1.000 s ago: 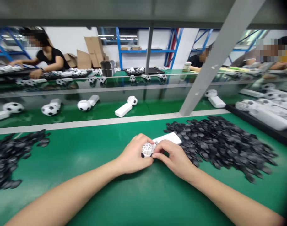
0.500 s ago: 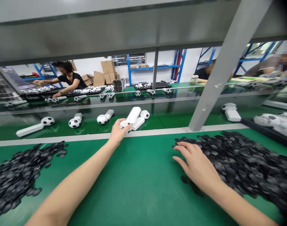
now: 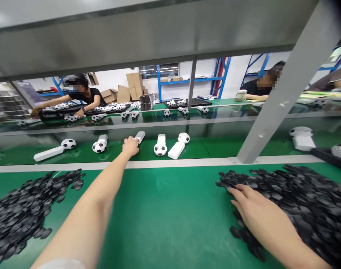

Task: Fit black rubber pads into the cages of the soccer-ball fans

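My left hand (image 3: 130,146) reaches across to the far strip, its fingers curled over the ball end of a white handle (image 3: 140,136); that end is hidden under the hand. Just right of it lie two more white handles with black-and-white football heads, one with its ball (image 3: 160,150) towards me and one with its white grip (image 3: 176,150) towards me. My right hand (image 3: 254,209) rests at the left edge of a heap of small black flat pieces (image 3: 296,201). Its fingers are slightly apart, fingertips among the pieces, with nothing visibly held.
Another heap of black pieces (image 3: 22,209) lies at the left. A slanted grey post (image 3: 277,89) rises from the metal rail (image 3: 187,163), under a grey overhead shelf (image 3: 148,37). A black tray (image 3: 324,155) stands at right. Co-workers sit across the line.
My left hand has let go of one football-headed handle, which now lies on the far strip, and has moved left onto another. My right hand has come down onto the black pieces. The view has shifted.
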Demonstrator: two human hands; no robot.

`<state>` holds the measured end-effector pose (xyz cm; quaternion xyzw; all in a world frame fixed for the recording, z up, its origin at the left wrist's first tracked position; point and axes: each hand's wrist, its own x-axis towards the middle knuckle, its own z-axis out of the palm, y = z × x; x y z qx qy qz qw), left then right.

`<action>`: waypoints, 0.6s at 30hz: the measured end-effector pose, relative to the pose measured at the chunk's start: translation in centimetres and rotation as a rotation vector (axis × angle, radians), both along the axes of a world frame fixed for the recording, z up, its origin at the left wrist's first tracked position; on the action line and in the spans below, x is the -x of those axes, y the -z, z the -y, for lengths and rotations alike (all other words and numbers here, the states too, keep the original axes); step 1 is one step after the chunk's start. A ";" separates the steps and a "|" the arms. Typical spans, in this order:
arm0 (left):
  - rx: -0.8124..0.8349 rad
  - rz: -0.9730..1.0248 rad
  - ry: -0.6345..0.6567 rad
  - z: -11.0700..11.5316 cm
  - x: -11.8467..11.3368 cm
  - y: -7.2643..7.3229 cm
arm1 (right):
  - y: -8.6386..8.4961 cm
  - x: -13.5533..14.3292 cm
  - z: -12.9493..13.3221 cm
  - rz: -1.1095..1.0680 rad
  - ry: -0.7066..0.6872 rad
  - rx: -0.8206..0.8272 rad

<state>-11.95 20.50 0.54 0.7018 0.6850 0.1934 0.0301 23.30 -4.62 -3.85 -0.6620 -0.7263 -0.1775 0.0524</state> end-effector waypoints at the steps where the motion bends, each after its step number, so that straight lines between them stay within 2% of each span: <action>1: 0.026 -0.030 0.005 0.0 0.2 -0.2 | -0.1 -0.1 0.0 0.000 0.004 -0.001; 5: 0.100 -0.100 0.044 1.8 0.1 -1.4 | -0.5 0.0 -0.1 -0.047 0.002 0.073; 8: 0.183 -0.107 0.139 5.4 -0.6 -2.6 | -1.0 0.4 0.1 -0.078 0.022 0.119; 11: 0.291 -0.107 0.370 10.4 -2.0 -3.7 | -1.8 0.9 0.3 -0.101 0.047 0.166; 14: 0.352 -0.127 0.712 14.6 -4.4 -4.5 | -2.7 1.4 0.4 -0.106 0.063 0.194; 16: 0.278 -0.178 0.895 16.2 -6.2 -4.7 | -3.1 1.7 0.3 -0.085 0.064 0.189; 18: 0.238 -0.192 1.022 17.1 -8.0 -4.2 | -3.1 1.8 0.2 -0.081 0.063 0.172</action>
